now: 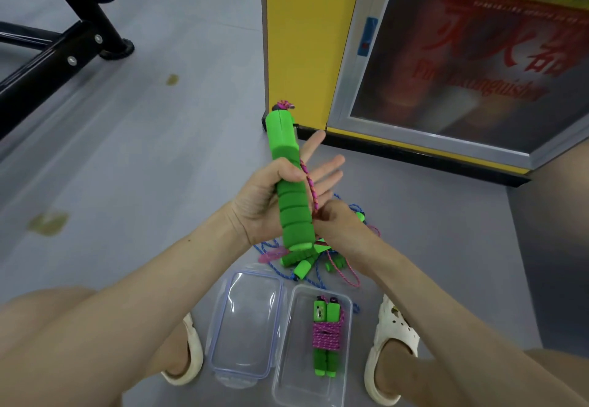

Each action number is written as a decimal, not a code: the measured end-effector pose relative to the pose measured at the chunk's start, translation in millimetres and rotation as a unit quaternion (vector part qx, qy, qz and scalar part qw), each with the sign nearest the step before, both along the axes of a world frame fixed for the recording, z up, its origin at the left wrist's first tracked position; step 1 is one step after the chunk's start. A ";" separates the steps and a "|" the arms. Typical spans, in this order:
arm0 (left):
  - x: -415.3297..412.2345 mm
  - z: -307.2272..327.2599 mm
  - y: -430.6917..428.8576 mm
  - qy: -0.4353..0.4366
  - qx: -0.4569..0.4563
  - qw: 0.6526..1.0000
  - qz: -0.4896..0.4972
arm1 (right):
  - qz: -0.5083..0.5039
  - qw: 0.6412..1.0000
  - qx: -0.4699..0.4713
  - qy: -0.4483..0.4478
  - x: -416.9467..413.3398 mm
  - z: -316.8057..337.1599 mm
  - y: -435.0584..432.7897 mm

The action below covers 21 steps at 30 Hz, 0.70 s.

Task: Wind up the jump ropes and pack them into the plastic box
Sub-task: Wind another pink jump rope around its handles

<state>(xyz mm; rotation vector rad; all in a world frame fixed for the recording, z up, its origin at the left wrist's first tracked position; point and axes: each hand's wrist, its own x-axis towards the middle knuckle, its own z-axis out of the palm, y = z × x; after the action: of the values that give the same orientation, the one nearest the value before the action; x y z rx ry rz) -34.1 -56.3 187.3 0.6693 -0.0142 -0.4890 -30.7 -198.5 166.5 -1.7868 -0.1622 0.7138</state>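
Left hand (264,202) thumb-clamping green foam handles (288,190), fingers (322,170) splaying straight — right hand (341,225), at four o'clock, pinching pink rope (309,183).

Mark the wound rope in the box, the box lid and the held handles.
wound rope (326,336), head view, pink coils
box lid (246,322), head view, clear middle
held handles (293,212), head view, green foam grip

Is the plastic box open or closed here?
Open: the lid lies detached beside the box, and one wound jump rope lies inside.
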 end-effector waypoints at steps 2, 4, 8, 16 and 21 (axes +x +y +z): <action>-0.6 4.7 -1.5 0.017 0.095 0.993 0.071 | 0.050 0.996 -0.019 -0.070 3.3 -0.2 3.0; -0.4 6.0 -3.6 0.030 0.165 0.978 0.122 | 0.091 0.988 -0.065 -0.104 4.8 -1.3 4.8; -1.9 4.6 -3.9 0.016 0.265 0.958 0.107 | 0.116 0.964 -0.162 -0.176 7.6 -3.0 0.5; 4.0 2.5 3.8 -0.033 0.562 0.822 0.083 | 0.152 0.929 -0.267 -0.209 13.6 -2.6 -6.9; 0.6 -7.9 7.9 -0.123 0.709 0.693 -0.043 | 0.086 0.901 -0.279 -0.322 17.7 3.1 -9.8</action>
<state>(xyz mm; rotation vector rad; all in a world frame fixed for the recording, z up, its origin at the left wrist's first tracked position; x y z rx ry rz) -33.5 -48.5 179.4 2.2939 0.0951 -0.4287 -12.9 -208.3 169.6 -2.5460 -0.6138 0.2637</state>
